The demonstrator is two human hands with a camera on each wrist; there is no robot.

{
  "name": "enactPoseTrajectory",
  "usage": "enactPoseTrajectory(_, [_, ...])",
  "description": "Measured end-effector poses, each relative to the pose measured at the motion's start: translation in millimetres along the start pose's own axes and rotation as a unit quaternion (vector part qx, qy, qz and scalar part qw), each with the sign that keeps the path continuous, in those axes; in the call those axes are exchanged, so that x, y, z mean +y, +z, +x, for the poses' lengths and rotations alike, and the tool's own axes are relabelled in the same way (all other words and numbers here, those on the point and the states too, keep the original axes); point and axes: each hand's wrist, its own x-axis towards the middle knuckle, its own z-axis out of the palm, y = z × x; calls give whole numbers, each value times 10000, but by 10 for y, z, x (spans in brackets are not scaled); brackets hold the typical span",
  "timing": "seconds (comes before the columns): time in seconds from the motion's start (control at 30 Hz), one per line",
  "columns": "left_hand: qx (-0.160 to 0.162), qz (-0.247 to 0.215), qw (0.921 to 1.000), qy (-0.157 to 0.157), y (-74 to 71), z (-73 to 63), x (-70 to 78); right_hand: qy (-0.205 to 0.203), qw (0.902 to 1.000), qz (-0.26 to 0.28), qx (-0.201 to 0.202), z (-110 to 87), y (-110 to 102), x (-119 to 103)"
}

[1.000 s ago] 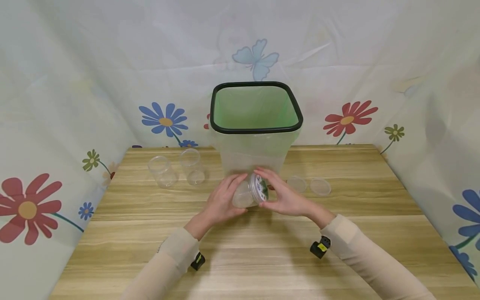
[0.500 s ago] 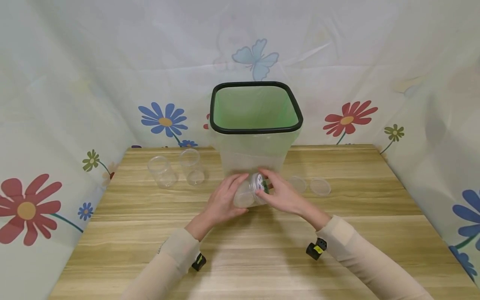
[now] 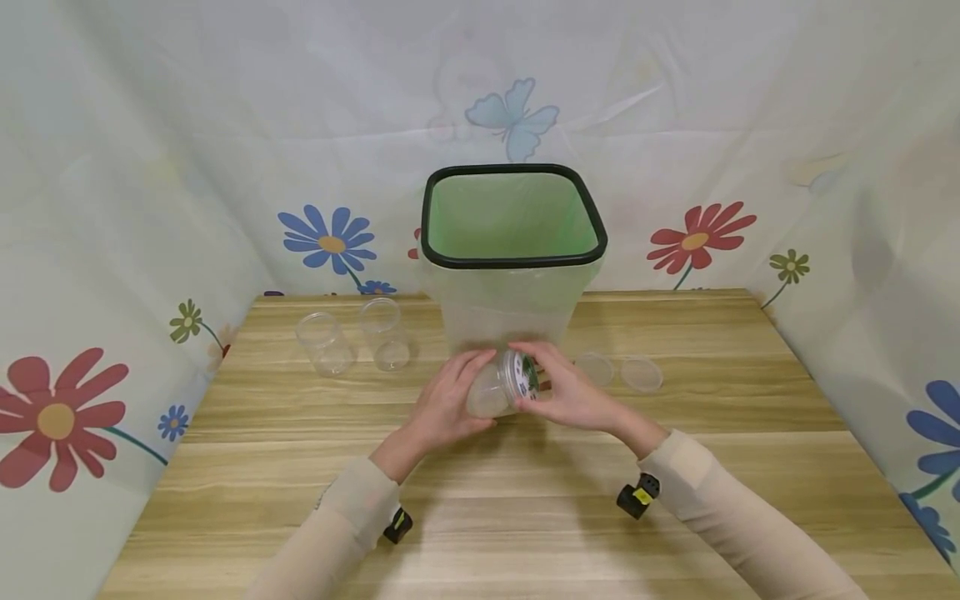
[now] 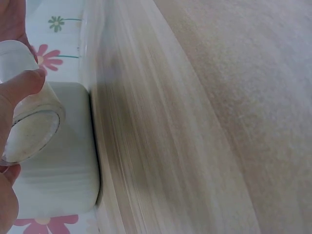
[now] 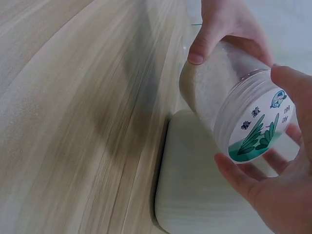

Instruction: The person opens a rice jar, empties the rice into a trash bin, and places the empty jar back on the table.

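A clear plastic jar [image 3: 489,392] lies tilted in front of the bin, its lid end toward the right. My left hand [image 3: 447,397] grips the jar's body, thumb on the near side and fingers over the top. The fingers and thumb of my right hand [image 3: 568,392] are curled round the rim of the screw lid [image 5: 258,124], which bears a white label with green leaves and printed characters. In the right wrist view the lid sits on the jar's mouth. The left wrist view shows the jar's round base [image 4: 33,135].
Behind the jar stands a pale bin [image 3: 510,308] with a black rim and a green liner. Two open clear jars [image 3: 324,343] are upright at the left. Two clear round lids [image 3: 641,374] lie on the wooden table [image 3: 480,517] at the right.
My right hand has turned over the lid, rolling forward and then back, and the label shows more fully again. My left hand keeps its grip on the jar in nearly the same place.
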Motion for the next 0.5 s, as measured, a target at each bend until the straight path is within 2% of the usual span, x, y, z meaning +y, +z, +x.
enactPoseTrajectory(0.23, [-93,-4,9999,-87,-1,-5,2,-469,9989,56,-43,-7,11,75])
enactPoseTrajectory(0.5, [-93,36,9999,-87,-6,-7,-4,-919,9952,-325,47,-13,11,93])
